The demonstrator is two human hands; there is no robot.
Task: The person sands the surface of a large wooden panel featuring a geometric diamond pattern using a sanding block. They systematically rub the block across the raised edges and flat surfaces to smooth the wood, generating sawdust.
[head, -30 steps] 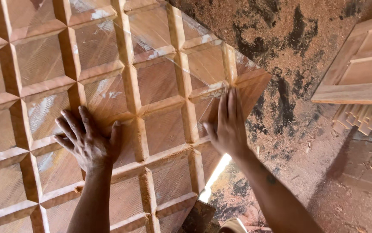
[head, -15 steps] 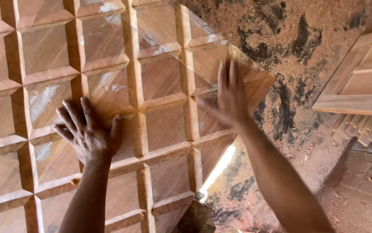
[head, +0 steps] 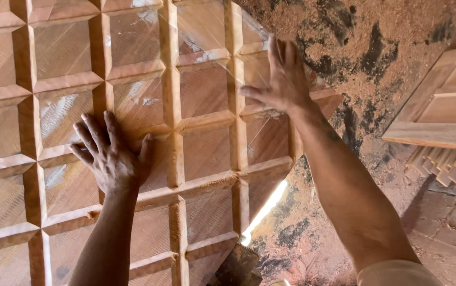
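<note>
Hands lie flat and open on the wooden panel (head: 132,106): left hand (head: 112,156) mid-panel, right hand (head: 283,77) nearer its far edge, gripping nothing.

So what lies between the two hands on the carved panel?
In the head view, only the wooden panel itself: one raised vertical rib and recessed squares between the left hand and right hand.

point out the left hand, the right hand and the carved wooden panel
left hand (head: 112,159), head view, back of the hand
right hand (head: 283,79), head view, back of the hand
carved wooden panel (head: 206,151), head view, a recessed square
</note>
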